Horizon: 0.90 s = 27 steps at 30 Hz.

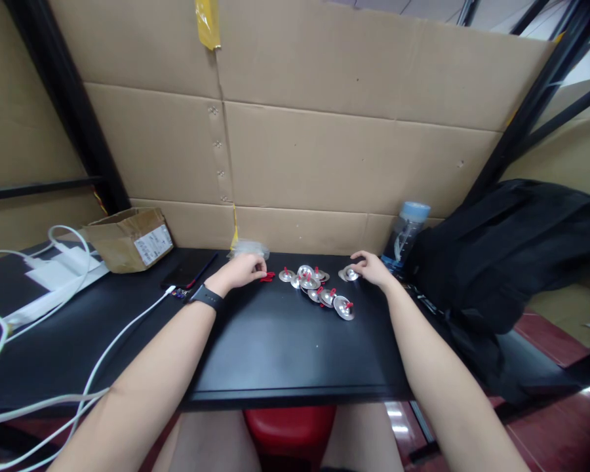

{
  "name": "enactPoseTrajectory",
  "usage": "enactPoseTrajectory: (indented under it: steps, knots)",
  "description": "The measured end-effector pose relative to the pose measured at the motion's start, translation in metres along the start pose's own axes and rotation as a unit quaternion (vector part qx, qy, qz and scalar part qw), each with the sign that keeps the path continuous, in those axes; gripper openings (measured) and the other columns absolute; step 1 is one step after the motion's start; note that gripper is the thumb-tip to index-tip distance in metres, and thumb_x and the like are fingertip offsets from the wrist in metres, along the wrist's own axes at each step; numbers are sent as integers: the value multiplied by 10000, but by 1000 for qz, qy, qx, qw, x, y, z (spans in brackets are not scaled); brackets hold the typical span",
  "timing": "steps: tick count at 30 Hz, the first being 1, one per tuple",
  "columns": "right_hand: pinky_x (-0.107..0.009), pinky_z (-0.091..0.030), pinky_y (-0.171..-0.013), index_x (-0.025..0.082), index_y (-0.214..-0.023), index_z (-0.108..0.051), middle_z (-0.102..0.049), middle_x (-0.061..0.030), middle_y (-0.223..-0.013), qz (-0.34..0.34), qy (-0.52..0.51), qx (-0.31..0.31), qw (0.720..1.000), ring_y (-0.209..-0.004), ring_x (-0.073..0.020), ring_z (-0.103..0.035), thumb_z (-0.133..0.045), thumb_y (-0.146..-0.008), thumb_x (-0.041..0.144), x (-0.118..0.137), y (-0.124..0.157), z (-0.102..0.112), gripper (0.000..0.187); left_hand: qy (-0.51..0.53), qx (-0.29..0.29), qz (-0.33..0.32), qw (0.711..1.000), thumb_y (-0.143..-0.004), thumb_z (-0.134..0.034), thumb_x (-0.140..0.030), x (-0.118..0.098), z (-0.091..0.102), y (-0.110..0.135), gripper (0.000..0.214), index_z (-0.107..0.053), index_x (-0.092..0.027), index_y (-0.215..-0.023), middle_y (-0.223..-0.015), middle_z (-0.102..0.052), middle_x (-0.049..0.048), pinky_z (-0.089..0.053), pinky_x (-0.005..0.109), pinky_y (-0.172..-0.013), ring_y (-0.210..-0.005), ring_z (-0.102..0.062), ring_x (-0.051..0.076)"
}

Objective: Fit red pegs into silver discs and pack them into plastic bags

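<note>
Several silver finger cymbals (309, 282) with red loops lie in an overlapping cluster at the middle of the black table. Left of them, my left hand (246, 267) is closed, its fingertips pinched at a few loose red loops (268, 277). My right hand (370, 267) reaches to the right of the cluster, thumb and fingers curled onto a finger cymbal (352, 275), with another disc edge showing beside it. One cymbal (343, 307) lies nearest me, tilted. A clear plastic bag (250, 248) sits just behind my left hand.
A dark phone (184, 270) and white cables (122, 341) lie on the left, near a cardboard box (130, 241) and a white power strip (54, 288). A blue-lidded bottle (406, 233) and black backpack (501, 255) stand on the right. Cardboard (305, 151) walls the back.
</note>
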State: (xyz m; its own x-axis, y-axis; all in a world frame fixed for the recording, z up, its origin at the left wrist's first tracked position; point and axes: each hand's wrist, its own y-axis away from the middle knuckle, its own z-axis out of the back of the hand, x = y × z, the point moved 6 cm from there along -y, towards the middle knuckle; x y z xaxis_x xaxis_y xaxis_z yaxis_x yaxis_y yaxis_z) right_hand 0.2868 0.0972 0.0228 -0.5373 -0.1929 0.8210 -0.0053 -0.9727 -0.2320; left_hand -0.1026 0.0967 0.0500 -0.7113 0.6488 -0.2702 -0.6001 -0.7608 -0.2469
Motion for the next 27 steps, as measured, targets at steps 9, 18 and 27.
enactPoseTrajectory:
  steps: [9,18,27]
  knots:
    - [-290,-500,-713,183,-843,-737,-752,-42,-805,67,166,-4,984,-709,-177,-670,-660,-799,267,1,-4,-10,123,86,10,24,996,-837,-651,-474,1,-9,1,282,-727,-207,-884,-825,-744,42,-464,272,-675,-722,-666,193]
    - [-345,-516,-835,194,-948,-774,-751,-73,-953,129,206,21,970,-876,-217,-680,-745,-769,246,27,4,-31,189,40,13,21,999,-870,-590,-409,-1,-11,1,259,-724,-200,-944,-910,-726,66,-479,283,-738,-799,-656,202]
    - [-368,-518,-963,303,-1044,-781,-787,-15,-1090,195,121,112,967,-1073,-238,-710,-609,-939,331,66,18,-91,204,66,-64,-1,996,-895,-586,-487,-5,-8,2,344,-713,-195,-1026,-1083,-595,93,-504,344,-864,-900,-627,216]
